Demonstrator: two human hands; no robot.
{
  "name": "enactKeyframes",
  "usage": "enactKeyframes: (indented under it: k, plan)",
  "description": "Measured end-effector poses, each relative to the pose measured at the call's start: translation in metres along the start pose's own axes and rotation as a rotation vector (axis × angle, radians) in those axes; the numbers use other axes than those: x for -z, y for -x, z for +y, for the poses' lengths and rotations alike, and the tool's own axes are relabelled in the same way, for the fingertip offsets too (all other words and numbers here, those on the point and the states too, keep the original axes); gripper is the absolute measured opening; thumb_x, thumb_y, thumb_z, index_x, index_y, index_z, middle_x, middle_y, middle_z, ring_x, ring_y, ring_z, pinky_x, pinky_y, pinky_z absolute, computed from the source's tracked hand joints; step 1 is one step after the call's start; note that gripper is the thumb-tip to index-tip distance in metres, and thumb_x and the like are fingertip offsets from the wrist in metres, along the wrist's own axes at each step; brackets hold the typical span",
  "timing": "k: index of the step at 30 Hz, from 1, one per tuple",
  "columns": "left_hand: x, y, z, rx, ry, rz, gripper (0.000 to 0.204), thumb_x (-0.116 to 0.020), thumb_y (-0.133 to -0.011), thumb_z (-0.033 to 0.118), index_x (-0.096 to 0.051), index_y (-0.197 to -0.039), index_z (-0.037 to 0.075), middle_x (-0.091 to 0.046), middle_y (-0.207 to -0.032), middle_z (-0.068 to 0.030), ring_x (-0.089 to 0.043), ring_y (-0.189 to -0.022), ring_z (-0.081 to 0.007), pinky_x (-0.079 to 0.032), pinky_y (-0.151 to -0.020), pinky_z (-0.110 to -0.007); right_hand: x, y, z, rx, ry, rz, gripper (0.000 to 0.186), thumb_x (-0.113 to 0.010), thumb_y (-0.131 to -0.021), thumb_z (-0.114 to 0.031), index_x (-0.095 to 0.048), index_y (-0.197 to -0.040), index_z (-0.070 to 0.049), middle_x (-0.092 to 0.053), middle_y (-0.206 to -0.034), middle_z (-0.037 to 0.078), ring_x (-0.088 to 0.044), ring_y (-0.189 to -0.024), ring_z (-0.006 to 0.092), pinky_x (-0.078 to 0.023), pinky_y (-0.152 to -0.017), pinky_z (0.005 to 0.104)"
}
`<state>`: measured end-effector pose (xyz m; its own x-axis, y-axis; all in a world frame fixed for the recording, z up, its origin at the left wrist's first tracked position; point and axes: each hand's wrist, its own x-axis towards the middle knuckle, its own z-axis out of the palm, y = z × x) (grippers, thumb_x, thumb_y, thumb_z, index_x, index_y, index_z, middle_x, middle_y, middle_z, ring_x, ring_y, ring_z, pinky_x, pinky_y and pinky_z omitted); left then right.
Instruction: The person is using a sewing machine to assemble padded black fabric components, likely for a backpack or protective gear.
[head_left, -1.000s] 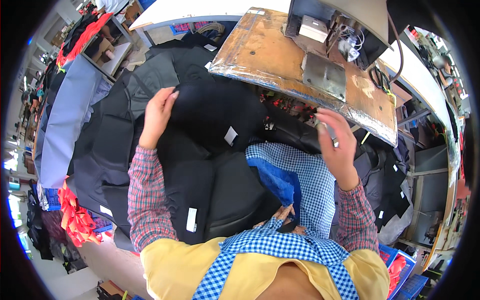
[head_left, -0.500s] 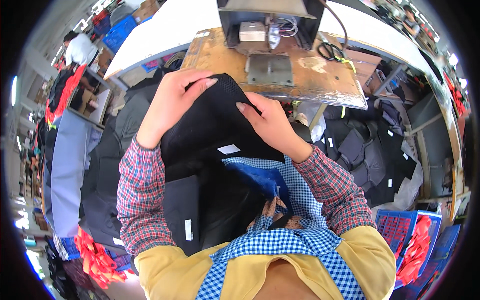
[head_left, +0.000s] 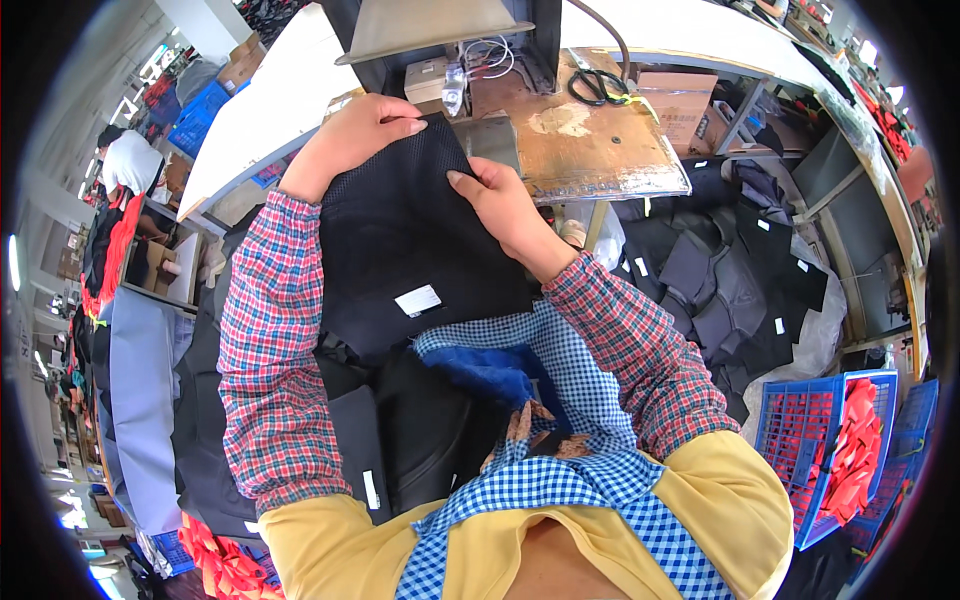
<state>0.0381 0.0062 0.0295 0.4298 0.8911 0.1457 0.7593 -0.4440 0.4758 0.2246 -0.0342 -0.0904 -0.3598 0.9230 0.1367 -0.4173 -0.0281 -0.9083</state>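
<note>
My left hand point(head_left: 350, 145) grips the top edge of a black mesh fabric panel point(head_left: 405, 240), and my right hand point(head_left: 500, 205) pinches its right edge near the top corner. A small white label point(head_left: 418, 301) is on the panel. The raised corner is at the near edge of a worn wooden board point(head_left: 600, 150), partly over a metal plate point(head_left: 492, 140). Behind it stands a machine housing point(head_left: 435, 20) with a pale box point(head_left: 424, 80) and wires. Black-handled scissors point(head_left: 598, 85) lie on the board's right part. More black pieces point(head_left: 420, 450) are piled beneath the panel, partly hidden.
A white tabletop point(head_left: 260, 120) curves behind the board. Dark fabric pieces point(head_left: 715, 290) are heaped at right, beside blue crates point(head_left: 800, 450) with red pieces. Grey sheets point(head_left: 140, 400) hang at left, above red bundles point(head_left: 215, 555). A person in white point(head_left: 135, 160) works at upper left.
A second ago my right hand was apart from the panel; it now holds it. Both hands have raised the panel toward the machine, and the view has swung right.
</note>
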Motion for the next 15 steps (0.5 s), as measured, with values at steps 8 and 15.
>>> enactKeyframes:
  k: [8,15]
  plan:
    - [0.0,-0.006,0.004,0.003,0.012,0.028,0.028,-0.065,-0.09,0.023,-0.067,-0.101,-0.003,-0.067,-0.093,-0.0093,-0.063,-0.086,-0.0152,-0.048,-0.078,-0.027,0.008,-0.004,-0.003,0.036,0.027,-0.002,0.018,-0.054,-0.096,-0.011,-0.064,-0.1,0.004,-0.065,-0.085,0.0,-0.057,-0.075,0.0062,-0.047,-0.069,0.0233]
    - [-0.002,0.002,0.007,-0.021,0.013,0.039,0.028,-0.064,-0.091,0.023,-0.067,-0.101,-0.003,-0.068,-0.083,-0.0068,-0.06,-0.077,-0.0102,-0.048,-0.075,-0.026,0.006,0.006,-0.008,0.033,0.021,-0.011,0.018,-0.054,-0.095,-0.01,-0.064,-0.101,0.004,-0.066,-0.086,0.001,-0.058,-0.075,0.0069,-0.048,-0.069,0.0233]
